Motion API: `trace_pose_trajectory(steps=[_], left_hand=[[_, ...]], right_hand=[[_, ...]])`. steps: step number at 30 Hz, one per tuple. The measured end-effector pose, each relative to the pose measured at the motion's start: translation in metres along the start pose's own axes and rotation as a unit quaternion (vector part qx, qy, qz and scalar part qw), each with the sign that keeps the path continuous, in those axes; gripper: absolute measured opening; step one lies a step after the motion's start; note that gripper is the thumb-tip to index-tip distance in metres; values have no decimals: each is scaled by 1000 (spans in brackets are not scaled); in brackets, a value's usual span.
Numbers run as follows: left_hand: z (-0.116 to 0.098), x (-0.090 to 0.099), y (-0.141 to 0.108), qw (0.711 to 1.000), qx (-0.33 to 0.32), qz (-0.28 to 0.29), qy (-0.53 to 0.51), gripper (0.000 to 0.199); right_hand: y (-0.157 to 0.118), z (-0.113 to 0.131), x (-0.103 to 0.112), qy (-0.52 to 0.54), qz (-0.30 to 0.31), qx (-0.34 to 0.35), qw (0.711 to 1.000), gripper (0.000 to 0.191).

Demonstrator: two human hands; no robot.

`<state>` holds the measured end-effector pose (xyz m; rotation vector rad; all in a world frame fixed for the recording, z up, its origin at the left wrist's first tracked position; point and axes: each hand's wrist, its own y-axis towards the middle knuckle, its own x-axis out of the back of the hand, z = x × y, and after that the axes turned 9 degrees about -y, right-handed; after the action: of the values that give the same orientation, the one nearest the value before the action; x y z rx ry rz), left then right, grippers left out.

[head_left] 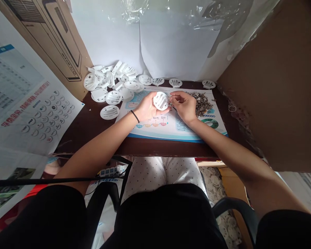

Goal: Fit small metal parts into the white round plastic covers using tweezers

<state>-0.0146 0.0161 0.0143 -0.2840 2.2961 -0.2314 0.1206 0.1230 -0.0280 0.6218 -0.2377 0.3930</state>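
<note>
My left hand (146,108) is closed around the edge of a round white plastic cover (161,101) with several slots, its slotted face turned up toward me. Close against the cover's right edge, my right hand (184,105) pinches thumb and forefinger together. Whatever sits between those fingertips is too small to make out. Just behind the right hand lies a heap of small metal pieces (203,104), partly hidden by it. Both hands are above a printed sheet (171,133) on the dark table.
A pile of white plastic covers (113,77) stands at the back left, with single ones like this cover (208,84) along the back. Cardboard (274,86) walls the right side; a printed poster (28,100) leans at left. The table's front edge (168,150) is near my lap.
</note>
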Motion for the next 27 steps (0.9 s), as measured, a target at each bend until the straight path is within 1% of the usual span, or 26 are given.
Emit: trace_pose_trajectory(steps=[3, 6, 12, 16, 19, 27], left_hand=[[0, 1, 0, 1000, -1, 0, 11, 30], [1, 2, 1, 1000, 0, -1, 20, 31], [4, 0, -1, 1000, 3, 2, -4, 30], [6, -5, -4, 1000, 1, -8, -19, 32], [7, -6, -4, 1000, 2, -5, -25, 34], [11, -5, -3, 999, 4, -17, -28, 36]], right_hand=[[-1, 4, 1, -32, -3, 15, 999, 12], [-2, 8, 1, -44, -4, 8, 999, 12], [-3, 18, 2, -90, -13, 9, 996, 11], [-3, 21, 4, -95, -25, 21, 995, 9], [-3, 19, 4, -95, -34, 28, 994, 10], [-2, 19, 4, -144, -7, 48, 988, 13]])
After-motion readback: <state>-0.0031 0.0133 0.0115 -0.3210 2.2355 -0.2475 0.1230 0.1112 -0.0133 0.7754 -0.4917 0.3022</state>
